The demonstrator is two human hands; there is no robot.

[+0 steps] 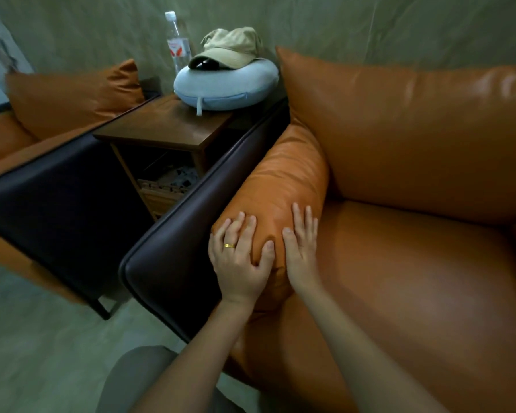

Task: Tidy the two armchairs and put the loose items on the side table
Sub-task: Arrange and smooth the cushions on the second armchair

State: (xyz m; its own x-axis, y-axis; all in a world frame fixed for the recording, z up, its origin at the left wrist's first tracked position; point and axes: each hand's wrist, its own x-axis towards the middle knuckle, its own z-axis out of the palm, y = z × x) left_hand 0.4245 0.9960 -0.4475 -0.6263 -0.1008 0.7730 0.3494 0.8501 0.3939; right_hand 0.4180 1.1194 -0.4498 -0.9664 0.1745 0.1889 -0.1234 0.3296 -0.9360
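The right orange leather armchair (414,278) fills the right half of the view. Both hands lie on its left arm cushion (283,180). My left hand (239,257) rests on the cushion's front end with fingers spread and the thumb pressing into the leather. My right hand (301,248) lies flat beside it on the cushion's inner side. The wooden side table (161,123) stands between the chairs. On it sit a light blue neck pillow (224,84), a beige cap (230,49) on top of the pillow, and a clear water bottle (178,43) behind.
The second orange armchair (57,105) stands at the left with a dark outer side panel (57,210). A lower shelf of the table holds papers and a wooden box (167,186). Grey floor lies in front; a grey-green wall is behind.
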